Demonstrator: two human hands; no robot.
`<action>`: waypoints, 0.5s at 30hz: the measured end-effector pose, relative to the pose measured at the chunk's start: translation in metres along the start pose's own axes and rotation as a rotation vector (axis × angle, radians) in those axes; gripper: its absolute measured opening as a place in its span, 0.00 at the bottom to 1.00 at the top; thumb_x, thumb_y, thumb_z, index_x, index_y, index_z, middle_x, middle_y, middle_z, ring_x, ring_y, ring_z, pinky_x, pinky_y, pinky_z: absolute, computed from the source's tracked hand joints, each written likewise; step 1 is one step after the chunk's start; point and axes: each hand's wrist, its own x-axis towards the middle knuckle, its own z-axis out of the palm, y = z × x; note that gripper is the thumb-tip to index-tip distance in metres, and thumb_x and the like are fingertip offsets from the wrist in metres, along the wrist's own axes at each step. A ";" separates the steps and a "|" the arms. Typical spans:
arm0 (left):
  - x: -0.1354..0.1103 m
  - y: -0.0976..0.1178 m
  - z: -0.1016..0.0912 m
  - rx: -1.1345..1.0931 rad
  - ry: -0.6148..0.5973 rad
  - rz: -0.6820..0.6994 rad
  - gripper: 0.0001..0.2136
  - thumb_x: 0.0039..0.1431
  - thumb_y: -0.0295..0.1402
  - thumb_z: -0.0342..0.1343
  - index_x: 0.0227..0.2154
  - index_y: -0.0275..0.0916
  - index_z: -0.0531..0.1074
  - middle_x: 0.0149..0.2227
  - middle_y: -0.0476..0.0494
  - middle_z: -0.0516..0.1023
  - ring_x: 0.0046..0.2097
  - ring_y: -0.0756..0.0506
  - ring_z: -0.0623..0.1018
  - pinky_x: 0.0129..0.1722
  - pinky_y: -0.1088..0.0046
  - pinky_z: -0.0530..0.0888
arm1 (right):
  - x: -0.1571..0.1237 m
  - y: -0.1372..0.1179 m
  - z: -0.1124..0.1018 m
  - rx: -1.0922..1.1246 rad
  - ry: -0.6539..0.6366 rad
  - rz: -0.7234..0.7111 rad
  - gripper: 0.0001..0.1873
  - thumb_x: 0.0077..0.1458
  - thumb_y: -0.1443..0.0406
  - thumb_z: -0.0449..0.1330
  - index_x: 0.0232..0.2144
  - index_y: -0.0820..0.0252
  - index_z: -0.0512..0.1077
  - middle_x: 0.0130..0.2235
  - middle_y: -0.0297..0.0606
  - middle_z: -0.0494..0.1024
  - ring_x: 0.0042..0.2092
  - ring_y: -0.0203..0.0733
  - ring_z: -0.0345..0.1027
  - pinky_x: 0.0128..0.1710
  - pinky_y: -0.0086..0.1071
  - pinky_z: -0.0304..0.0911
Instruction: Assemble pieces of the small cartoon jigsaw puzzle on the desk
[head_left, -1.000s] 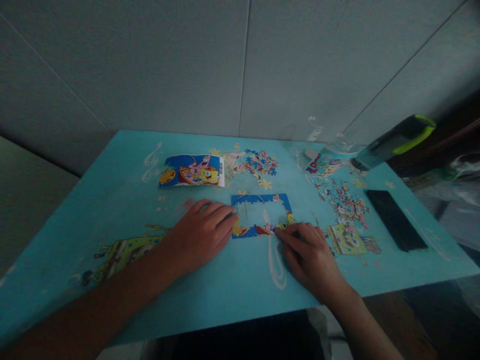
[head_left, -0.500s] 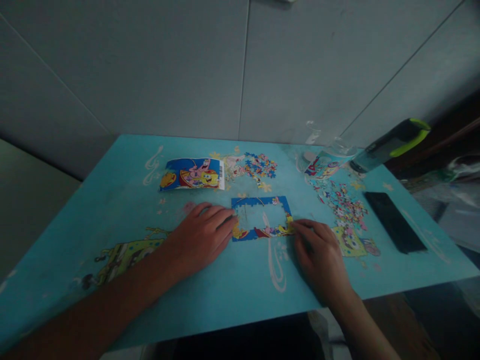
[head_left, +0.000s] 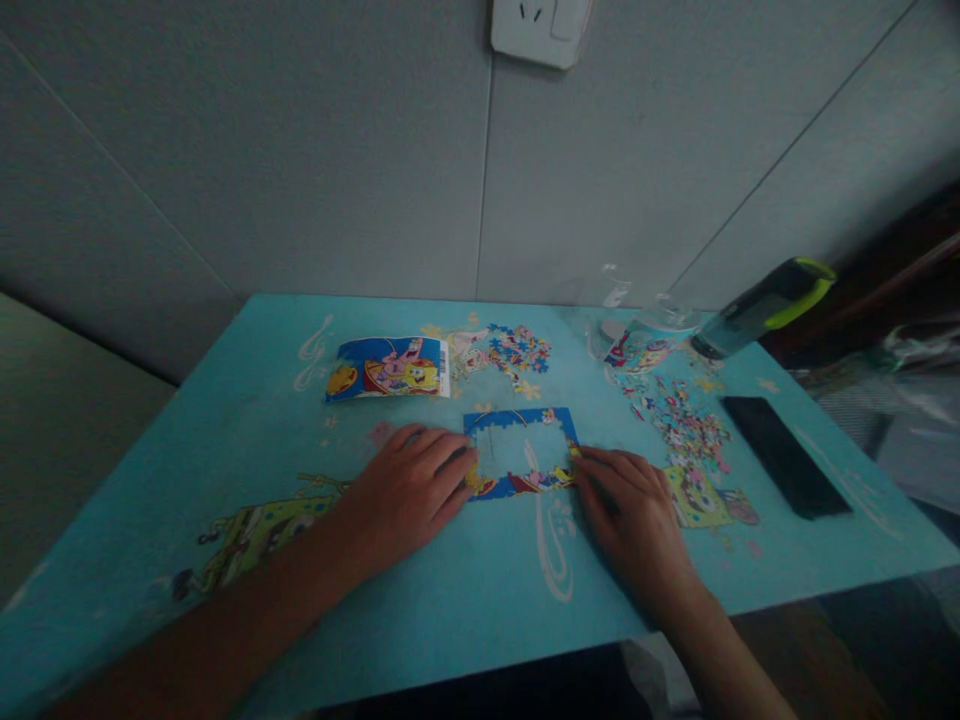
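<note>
Puzzle: a half-built puzzle frame [head_left: 525,485], a blue border with a hollow middle and cartoon figures in yellow, pink and red along its near edge.
Place: flat on the turquoise table [head_left: 465,590], at its middle, between the two hands.
Left hand [head_left: 409,490]: palm down, fingers stretched out and holding nothing, fingertips touching the frame's left edge.
Right hand [head_left: 637,510]: fingers bent, tips pressed at the frame's near right corner; I cannot tell whether it pinches a piece.
Picture card [head_left: 388,368]: far left of the frame, same cartoon scene, with a barcode strip at its right end; the print is too small to read.
Loose pieces: one heap [head_left: 517,350] beyond the frame, another [head_left: 690,425] to the right.
Phone [head_left: 784,455]: dark, face blank, at the right.
</note>
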 end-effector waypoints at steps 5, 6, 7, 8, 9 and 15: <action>0.001 0.003 -0.001 0.001 0.007 -0.060 0.14 0.70 0.35 0.54 0.55 0.39 0.73 0.54 0.38 0.74 0.52 0.36 0.74 0.52 0.50 0.69 | 0.029 0.015 0.001 -0.031 -0.019 -0.089 0.19 0.69 0.61 0.54 0.59 0.56 0.73 0.63 0.45 0.73 0.61 0.55 0.68 0.59 0.54 0.64; 0.001 0.003 0.000 0.006 0.018 -0.064 0.15 0.70 0.36 0.54 0.56 0.39 0.73 0.55 0.37 0.73 0.52 0.36 0.74 0.52 0.50 0.70 | 0.034 0.017 0.002 -0.034 -0.039 -0.111 0.19 0.70 0.61 0.54 0.59 0.57 0.73 0.64 0.46 0.73 0.62 0.55 0.67 0.60 0.54 0.63; 0.001 0.003 0.001 0.008 0.029 -0.069 0.16 0.70 0.37 0.54 0.57 0.39 0.72 0.57 0.36 0.72 0.53 0.35 0.73 0.53 0.50 0.70 | 0.039 0.018 0.004 -0.037 -0.056 -0.129 0.20 0.70 0.61 0.53 0.60 0.57 0.73 0.64 0.45 0.73 0.63 0.54 0.67 0.61 0.53 0.63; 0.002 0.003 0.003 0.008 0.040 -0.077 0.17 0.70 0.38 0.54 0.58 0.39 0.71 0.59 0.36 0.71 0.55 0.35 0.73 0.54 0.50 0.70 | 0.043 0.019 0.006 -0.038 -0.071 -0.141 0.20 0.70 0.62 0.53 0.60 0.56 0.73 0.63 0.45 0.73 0.63 0.53 0.67 0.61 0.53 0.63; 0.002 0.002 0.005 0.005 0.047 -0.081 0.19 0.70 0.39 0.54 0.59 0.39 0.70 0.61 0.36 0.70 0.56 0.34 0.72 0.55 0.49 0.70 | 0.046 0.020 0.009 -0.037 -0.082 -0.147 0.19 0.71 0.62 0.53 0.60 0.56 0.73 0.63 0.44 0.74 0.63 0.52 0.67 0.61 0.52 0.64; 0.003 -0.002 0.018 -0.011 0.056 -0.040 0.23 0.71 0.41 0.52 0.63 0.33 0.67 0.66 0.33 0.66 0.66 0.35 0.67 0.65 0.49 0.64 | 0.044 0.020 0.019 -0.038 -0.066 -0.175 0.19 0.70 0.63 0.53 0.59 0.55 0.74 0.61 0.43 0.76 0.63 0.51 0.68 0.61 0.52 0.64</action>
